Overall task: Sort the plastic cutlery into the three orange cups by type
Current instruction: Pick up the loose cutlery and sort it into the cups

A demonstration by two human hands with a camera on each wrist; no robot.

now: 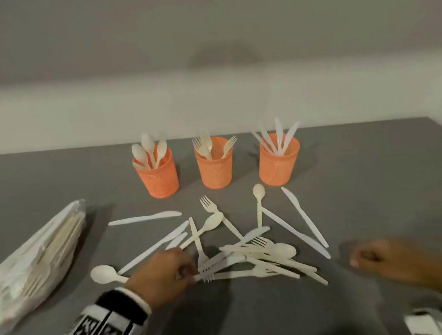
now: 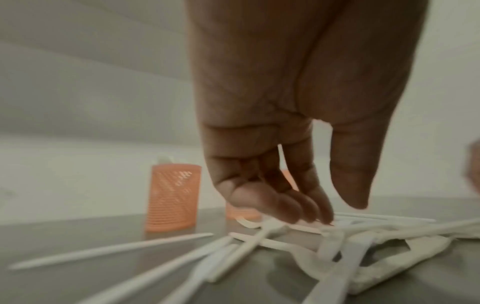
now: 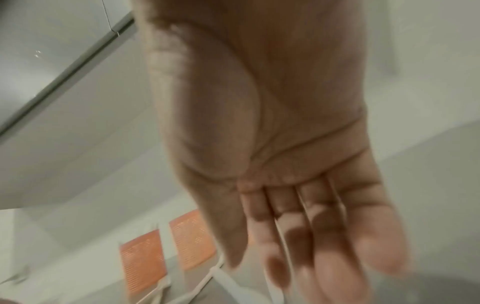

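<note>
Orange mesh cups stand in a row at the back of the grey table [image 1: 379, 178]: the left cup [image 1: 158, 179] holds spoons, the middle cup [image 1: 216, 169] forks, the right cup [image 1: 278, 165] knives. Just in front of them a loose pile of cutlery [image 1: 250, 251] lies scattered flat, spoons, forks and knives crossing one another. The left hand [image 1: 163, 274] is down at the near left edge of the pile, its fingertips [image 2: 298, 214] lowered onto the crossed handles; whether they have closed on any one piece I cannot tell, since the thumb hangs apart from the fingers in the left wrist view. The right hand [image 1: 387, 259] hovers to the right of the pile, holding nothing, with fingers [image 3: 324, 246] stretched out and relaxed. A clear bag of more cutlery [image 1: 33, 263] lies at the left edge of the table.
</note>
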